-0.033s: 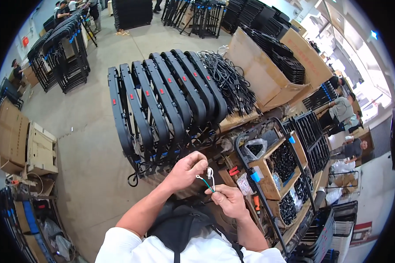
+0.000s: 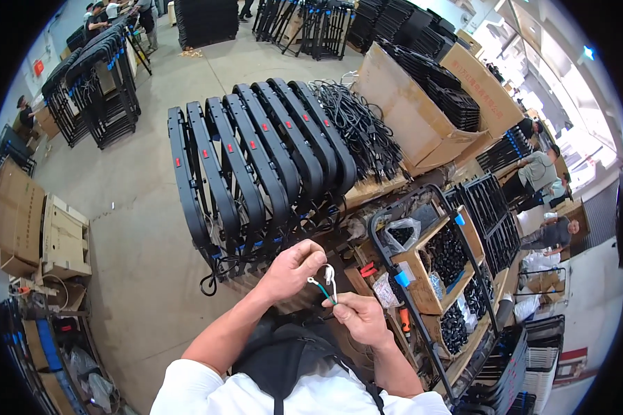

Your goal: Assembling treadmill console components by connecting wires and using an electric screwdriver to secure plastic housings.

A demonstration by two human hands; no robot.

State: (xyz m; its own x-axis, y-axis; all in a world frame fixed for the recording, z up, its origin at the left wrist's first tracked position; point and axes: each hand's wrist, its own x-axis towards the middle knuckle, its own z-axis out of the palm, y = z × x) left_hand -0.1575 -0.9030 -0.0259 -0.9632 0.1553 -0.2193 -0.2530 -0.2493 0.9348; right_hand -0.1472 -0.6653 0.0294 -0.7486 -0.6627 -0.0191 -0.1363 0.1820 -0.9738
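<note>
In front of my chest both hands are closed on a short pair of thin wires. My left hand [image 2: 292, 270] pinches the bent upper part of the white wire [image 2: 334, 282] between thumb and forefinger. Lower and to the right, my right hand [image 2: 361, 319] pinches the same white wire together with a green wire [image 2: 322, 290], whose free end carries a small ring terminal. What hangs below the right fingers is hidden. Just beyond the hands stands a row of black curved frames [image 2: 237, 173] with small red parts, dark cables dangling at their lower ends.
A heap of black cables [image 2: 363, 131] lies right of the frames, beside a big cardboard box [image 2: 408, 104]. Nearer on the right, a wooden bin [image 2: 415, 277] holds small black parts behind a black tube frame. An orange-handled tool [image 2: 405, 321] sits by my right forearm. People work farther off.
The white wire's upper end has turned slightly between my hands. Both hands stay almost in place, still pinching the wires.
</note>
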